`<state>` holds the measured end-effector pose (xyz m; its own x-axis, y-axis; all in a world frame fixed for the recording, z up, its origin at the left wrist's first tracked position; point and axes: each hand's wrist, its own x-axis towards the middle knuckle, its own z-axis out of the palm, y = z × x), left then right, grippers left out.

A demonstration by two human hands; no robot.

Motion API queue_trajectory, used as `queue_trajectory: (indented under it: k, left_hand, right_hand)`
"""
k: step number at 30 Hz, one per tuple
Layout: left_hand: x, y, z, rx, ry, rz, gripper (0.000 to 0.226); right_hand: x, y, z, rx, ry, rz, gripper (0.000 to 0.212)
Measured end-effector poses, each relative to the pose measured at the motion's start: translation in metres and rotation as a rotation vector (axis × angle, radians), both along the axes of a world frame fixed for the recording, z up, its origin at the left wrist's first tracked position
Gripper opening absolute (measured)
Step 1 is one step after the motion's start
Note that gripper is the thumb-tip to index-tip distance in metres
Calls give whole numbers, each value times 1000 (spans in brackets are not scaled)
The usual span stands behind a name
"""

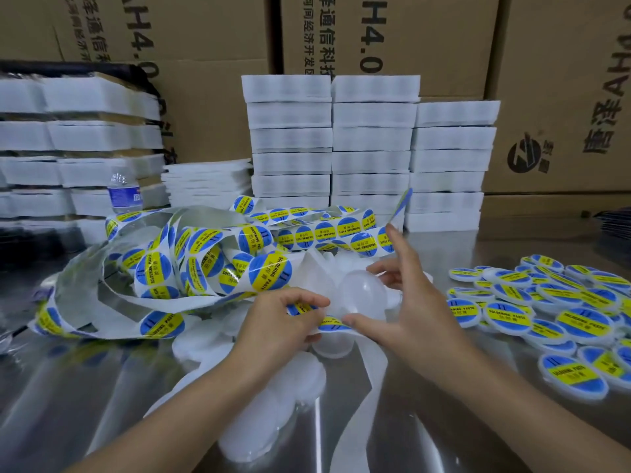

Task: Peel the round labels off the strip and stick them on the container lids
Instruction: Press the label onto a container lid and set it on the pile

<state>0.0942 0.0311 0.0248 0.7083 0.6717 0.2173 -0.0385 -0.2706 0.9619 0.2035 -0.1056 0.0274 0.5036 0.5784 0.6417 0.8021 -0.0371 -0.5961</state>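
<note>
Over on the left, stacked white foam trays (78, 138) and a water bottle (124, 192) stand at the back. In front of them the label strip (191, 257) sprawls in loose loops across the shiny metal table (85, 387), with blue-and-yellow rounds all along it. Centre now: the left hand (273, 322) has its fingers curled tight, pinching the strip's near end right at a label (333, 324). Just beside it, the right hand (406, 302) cradles a clear lid (365, 291) between thumb and bent middle fingers, index finger pointing straight up, thumb tip touching that label. Bare lids (290, 380) lie on the table under the wrists. Far right, a heap of labelled lids (563, 312) lies overlapping on the table.
</note>
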Motion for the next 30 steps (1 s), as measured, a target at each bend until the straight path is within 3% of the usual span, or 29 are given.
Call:
queue_trajectory:
  k: [6, 9, 11, 15, 20, 27, 30]
  left_hand:
    - [-3, -1, 0, 300, 0, 47, 33]
    - [-2, -5, -1, 277, -70, 1, 24]
    - [-1, -6, -1, 200, -104, -19, 29]
    - [-1, -6, -1, 190, -118, -42, 30]
    - [-1, -7, 3, 86, -116, -53, 24]
    - [1, -5, 1, -63, -97, -82, 15]
    - [0, -4, 2, -121, -104, -102, 20]
  right_hand:
    - [-7, -1, 4, 32, 29, 63, 99]
    - [-8, 2, 4, 38, 268, 124, 98]
    - [-8, 2, 6, 5, 397, 170, 102]
    - [-5, -1, 9, -69, 494, 228, 107]
    - [-2, 0, 11, -14, 574, 151, 89]
    - [6, -1, 17, 289, 697, 75, 27]
    - [12, -3, 23, 398, 852, 122, 37]
